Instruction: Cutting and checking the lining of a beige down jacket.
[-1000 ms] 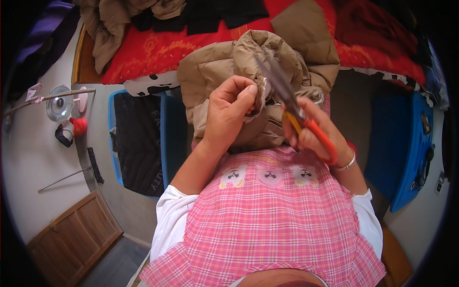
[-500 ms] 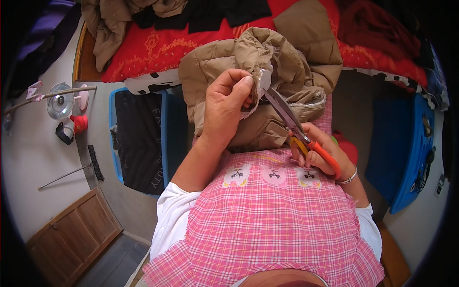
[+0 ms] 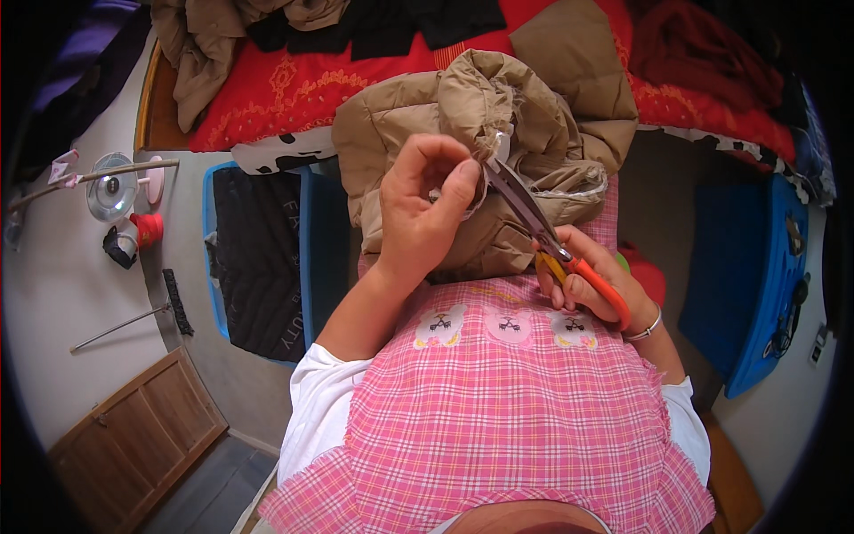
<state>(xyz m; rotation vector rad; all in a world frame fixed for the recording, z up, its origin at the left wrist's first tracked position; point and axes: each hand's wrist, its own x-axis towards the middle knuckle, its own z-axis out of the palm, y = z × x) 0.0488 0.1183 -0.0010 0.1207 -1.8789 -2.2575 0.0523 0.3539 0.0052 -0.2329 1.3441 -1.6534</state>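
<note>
Red bedspread with gold embroidery (image 3: 258, 107), one, spanning the rim from 11 to 1 o'clock; blue plastic bin (image 3: 307, 258) at 9 o'clock, holding a black quilted garment (image 3: 258, 258); second blue plastic container (image 3: 743, 276) at 3 o'clock; round table fan (image 3: 112, 189) between 9 and 10 o'clock. Pink checked apron (image 3: 507, 400), worn, at 6 o'clock. Tan quilted garment (image 3: 467, 107), bunched, at 12 to 1 o'clock, against the bedspread's near edge; probably light, soft, a little slippery, with no single long axis, best held by its frayed pale edge (image 3: 492, 138), where loose threads look easily torn. Left hand (image 3: 418, 200), towards 12 o'clock: thumb and forefinger pinched together at that edge, remaining fingers curled. Large scissors with dark metal blades and orange-and-yellow handles (image 3: 550, 235), one pair, between 2 and 3 o'clock: long axis slanting, tips to 11 o'clock at the frayed edge, handles to 5 o'clock; presumably stiff and fairly weighty, safest taken by the handles. Right hand (image 3: 614, 271), at 3 o'clock, wearing a silver-coloured bracelet (image 3: 647, 322): fingers closed round the handles; blades lying close together, any slight gap at the tips impossible to tell.
</note>
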